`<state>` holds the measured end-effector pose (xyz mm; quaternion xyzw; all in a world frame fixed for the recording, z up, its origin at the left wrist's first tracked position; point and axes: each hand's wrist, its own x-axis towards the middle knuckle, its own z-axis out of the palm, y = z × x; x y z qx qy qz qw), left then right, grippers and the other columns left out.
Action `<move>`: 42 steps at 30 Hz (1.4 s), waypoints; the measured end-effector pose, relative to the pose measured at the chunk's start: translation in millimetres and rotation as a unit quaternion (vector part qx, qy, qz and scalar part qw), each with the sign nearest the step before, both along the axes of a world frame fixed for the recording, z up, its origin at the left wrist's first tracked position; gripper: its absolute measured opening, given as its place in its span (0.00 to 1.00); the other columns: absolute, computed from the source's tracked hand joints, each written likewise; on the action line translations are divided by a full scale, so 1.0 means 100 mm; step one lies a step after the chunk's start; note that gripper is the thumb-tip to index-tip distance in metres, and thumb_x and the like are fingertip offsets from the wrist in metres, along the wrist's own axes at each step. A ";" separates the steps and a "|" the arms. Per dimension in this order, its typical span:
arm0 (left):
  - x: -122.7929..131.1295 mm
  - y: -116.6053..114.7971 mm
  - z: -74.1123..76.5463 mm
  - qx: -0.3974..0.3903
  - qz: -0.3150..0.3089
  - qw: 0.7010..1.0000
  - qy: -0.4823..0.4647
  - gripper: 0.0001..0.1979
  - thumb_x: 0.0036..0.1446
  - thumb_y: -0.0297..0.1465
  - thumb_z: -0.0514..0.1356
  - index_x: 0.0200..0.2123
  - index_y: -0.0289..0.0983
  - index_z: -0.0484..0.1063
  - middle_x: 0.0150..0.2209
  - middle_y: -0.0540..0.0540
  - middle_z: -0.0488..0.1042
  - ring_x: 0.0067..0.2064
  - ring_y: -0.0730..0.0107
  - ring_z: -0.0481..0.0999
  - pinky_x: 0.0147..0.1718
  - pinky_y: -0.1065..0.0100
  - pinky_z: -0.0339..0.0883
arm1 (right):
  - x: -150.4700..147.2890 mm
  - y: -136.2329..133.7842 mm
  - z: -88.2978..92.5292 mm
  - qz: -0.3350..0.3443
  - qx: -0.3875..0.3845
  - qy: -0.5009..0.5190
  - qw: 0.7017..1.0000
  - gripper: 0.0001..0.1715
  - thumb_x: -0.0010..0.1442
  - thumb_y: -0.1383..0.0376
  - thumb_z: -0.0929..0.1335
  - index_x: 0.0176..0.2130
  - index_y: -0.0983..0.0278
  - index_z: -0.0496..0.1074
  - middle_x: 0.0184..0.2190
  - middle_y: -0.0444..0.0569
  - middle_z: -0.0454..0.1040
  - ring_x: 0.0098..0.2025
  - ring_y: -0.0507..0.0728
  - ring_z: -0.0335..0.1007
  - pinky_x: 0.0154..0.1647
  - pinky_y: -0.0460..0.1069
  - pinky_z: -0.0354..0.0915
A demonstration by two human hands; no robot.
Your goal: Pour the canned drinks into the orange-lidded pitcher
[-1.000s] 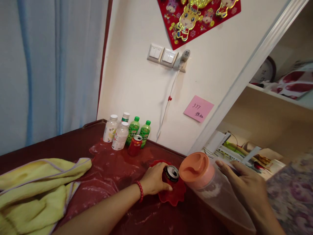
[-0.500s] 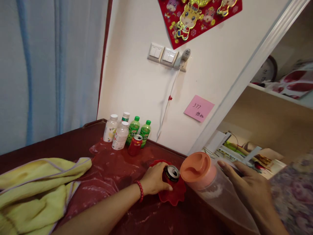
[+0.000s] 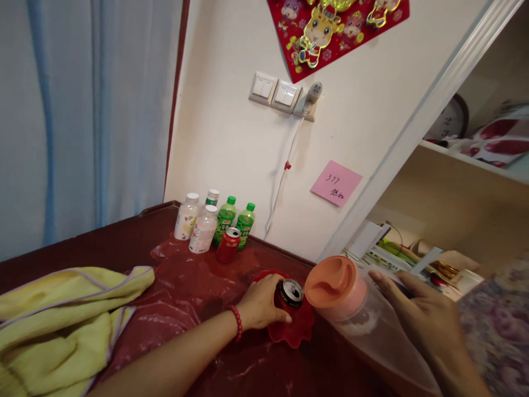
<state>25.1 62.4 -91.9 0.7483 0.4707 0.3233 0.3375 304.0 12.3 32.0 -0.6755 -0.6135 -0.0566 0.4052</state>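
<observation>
My left hand [image 3: 264, 303], with a red bead bracelet on its wrist, is wrapped round an opened drink can [image 3: 291, 293] with a dark rim. The can stands in a red scalloped dish [image 3: 291, 331]. My right hand [image 3: 430, 314] grips a clear plastic pitcher [image 3: 376, 331] with an orange lid [image 3: 333, 284]. The pitcher is tilted to the left, so its lid comes close to the can's top. Part of the handle is hidden behind my fingers. Whether liquid flows from the spout I cannot tell.
Several white-capped bottles [image 3: 203, 231], two green bottles [image 3: 245, 226] and a red can [image 3: 228, 245] stand by the wall. A yellow towel [image 3: 70, 320] lies at the left on the dark red table [image 3: 330, 364]. A white cord [image 3: 280, 193] hangs down the wall; shelves [image 3: 463, 198] are at the right.
</observation>
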 end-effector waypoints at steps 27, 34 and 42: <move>-0.01 0.01 0.02 -0.003 0.001 1.000 0.006 0.37 0.38 0.34 0.78 0.54 0.41 0.72 0.56 0.41 0.76 0.57 0.45 0.75 0.54 0.54 0.69 | -0.08 -0.03 0.13 -0.026 0.012 -0.027 0.999 0.40 0.47 0.28 0.64 0.24 0.61 0.73 0.23 0.45 0.72 0.27 0.57 0.67 0.27 0.48 0.59; 0.01 0.04 -0.04 0.006 0.003 1.000 -0.002 0.39 0.37 0.36 0.78 0.54 0.40 0.71 0.55 0.42 0.77 0.56 0.45 0.75 0.55 0.52 0.67 | 0.05 0.04 0.10 0.023 0.011 -0.054 0.998 0.39 0.52 0.30 0.66 0.22 0.62 0.70 0.21 0.46 0.69 0.25 0.56 0.66 0.25 0.47 0.58; 0.01 0.05 -0.06 0.010 0.004 1.000 -0.009 0.39 0.37 0.35 0.78 0.54 0.40 0.71 0.56 0.42 0.77 0.56 0.46 0.75 0.56 0.53 0.67 | 0.09 0.04 0.08 0.031 0.027 -0.067 0.997 0.39 0.54 0.31 0.66 0.23 0.62 0.71 0.21 0.46 0.70 0.23 0.56 0.66 0.24 0.47 0.57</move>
